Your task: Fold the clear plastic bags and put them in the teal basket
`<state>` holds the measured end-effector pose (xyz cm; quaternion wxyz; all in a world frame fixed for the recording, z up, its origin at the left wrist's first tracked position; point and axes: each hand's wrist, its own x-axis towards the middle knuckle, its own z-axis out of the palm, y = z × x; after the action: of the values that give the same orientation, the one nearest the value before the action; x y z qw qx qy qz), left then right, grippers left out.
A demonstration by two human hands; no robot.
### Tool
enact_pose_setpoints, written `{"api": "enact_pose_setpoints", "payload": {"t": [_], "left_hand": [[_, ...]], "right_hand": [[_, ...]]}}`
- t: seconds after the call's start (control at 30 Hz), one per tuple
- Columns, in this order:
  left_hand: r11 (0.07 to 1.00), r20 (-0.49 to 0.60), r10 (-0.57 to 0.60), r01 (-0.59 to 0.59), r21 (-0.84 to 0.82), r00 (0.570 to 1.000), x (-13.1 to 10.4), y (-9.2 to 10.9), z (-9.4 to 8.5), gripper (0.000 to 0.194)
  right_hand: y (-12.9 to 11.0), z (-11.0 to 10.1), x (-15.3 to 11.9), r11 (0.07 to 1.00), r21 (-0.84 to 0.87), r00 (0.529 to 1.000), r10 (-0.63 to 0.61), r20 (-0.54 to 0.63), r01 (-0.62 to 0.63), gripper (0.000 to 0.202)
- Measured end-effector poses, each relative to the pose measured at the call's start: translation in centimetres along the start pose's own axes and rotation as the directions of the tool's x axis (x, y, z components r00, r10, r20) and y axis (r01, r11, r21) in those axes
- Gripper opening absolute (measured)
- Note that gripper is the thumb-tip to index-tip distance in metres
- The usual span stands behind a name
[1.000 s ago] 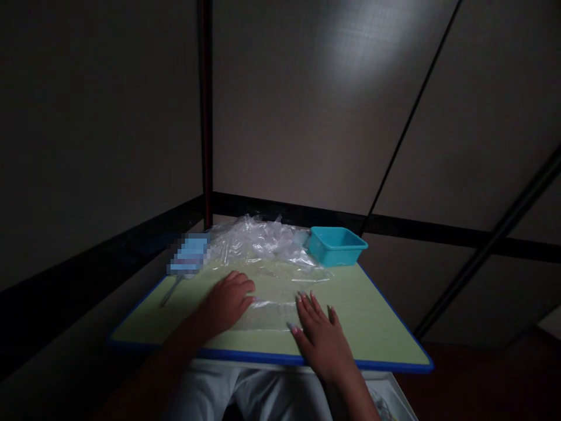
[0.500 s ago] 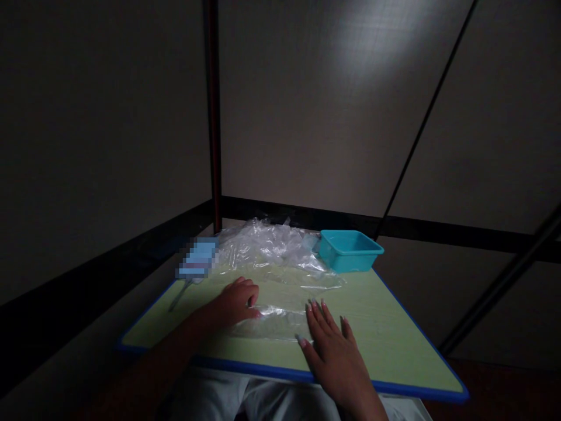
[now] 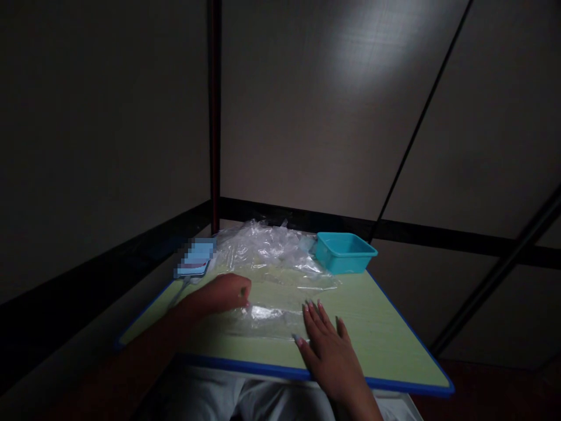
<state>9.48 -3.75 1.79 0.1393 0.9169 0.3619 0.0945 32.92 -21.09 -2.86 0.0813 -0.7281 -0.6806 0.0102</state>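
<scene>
Clear plastic sheet [image 3: 274,325] flat on the green table [image 3: 381,333].
Head view: it lies before a shiny plastic pile [image 3: 267,245]. The right hand [image 3: 331,351] is flat at one end, fingers spread; the left hand [image 3: 228,291] is curled near the other; I cannot tell if it pinches.

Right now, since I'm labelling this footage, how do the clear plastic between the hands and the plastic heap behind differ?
The plastic piece lies mostly flat; the plastic heap is crumpled and raised. The plastic piece is smaller; the heap spreads wider. The plastic piece lies between the left hand and right hand; the heap sits farther back, beside the turquoise bin. Both look clear and shiny.
</scene>
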Motion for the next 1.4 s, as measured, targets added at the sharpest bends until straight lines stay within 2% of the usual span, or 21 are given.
{"api": "enact_pose_setpoints", "payload": {"t": [0.13,0.23,0.27,0.3,0.37,0.4,0.47,0.6,0.8,1.03,1.23,1.4], "left_hand": [[0.994,-0.182,-0.074,0.087,0.066,0.981,-0.6,0.3,-1.8,0.018],[0.988,-0.385,-0.062,0.111,0.106,0.921,-0.8,1.9,-1.7,0.019],[0.989,-0.394,-0.042,0.093,0.111,0.918,-0.7,2.4,-1.2,0.020],[0.992,-0.343,-0.014,0.055,0.110,0.939,-0.6,2.8,-0.7,0.021],[0.996,-0.149,0.045,-0.033,0.083,0.988,-0.1,3.2,0.7,0.024],[0.996,-0.083,0.064,-0.058,0.068,0.995,0.1,3.1,1.3,0.026],[0.996,-0.020,0.072,-0.071,0.048,0.997,0.7,2.5,2.3,0.028],[0.998,0.015,0.055,-0.056,0.030,0.998,1.4,1.0,2.6,0.028],[1.000,0.047,0.011,-0.012,0.009,0.999,1.2,0.5,0.8,0.020],[0.999,0.052,0.042,-0.044,0.026,0.998,-0.1,-0.2,-0.8,0.013],[0.991,-0.006,0.003,-0.002,0.133,1.000,-1.7,-1.3,-0.8,0.009],[0.982,-0.036,0.079,-0.072,0.176,0.996,-3.6,-1.3,-0.2,0.006]], "right_hand": [[0.0,0.1,0.0,1.000,0.000,1.000,-0.006,0.000,0.006,0.061],[-0.1,0.1,0.1,1.000,0.003,1.000,-0.003,-0.001,0.003,0.060],[-0.1,0.0,0.1,1.000,0.003,1.000,-0.002,0.000,0.002,0.060],[-0.1,0.0,0.1,1.000,0.002,1.000,-0.003,0.001,0.003,0.060],[-0.2,-0.1,0.0,1.000,-0.002,1.000,-0.004,0.000,0.004,0.060],[-0.2,-0.2,0.0,1.000,-0.004,1.000,-0.005,0.000,0.005,0.060],[-0.2,-0.2,-0.1,1.000,-0.008,1.000,-0.006,0.001,0.006,0.060],[0.0,-0.2,-0.1,1.000,-0.012,1.000,-0.017,-0.002,0.017,0.059],[0.0,0.0,0.0,1.000,-0.009,1.000,-0.010,0.003,0.010,0.060],[-0.2,-0.4,0.0,1.000,-0.009,1.000,-0.002,0.018,0.002,0.060],[0.0,-0.1,-0.1,1.000,-0.015,1.000,-0.007,0.006,0.007,0.059],[0.0,0.1,0.0,1.000,-0.017,1.000,-0.007,0.002,0.007,0.059]]}}
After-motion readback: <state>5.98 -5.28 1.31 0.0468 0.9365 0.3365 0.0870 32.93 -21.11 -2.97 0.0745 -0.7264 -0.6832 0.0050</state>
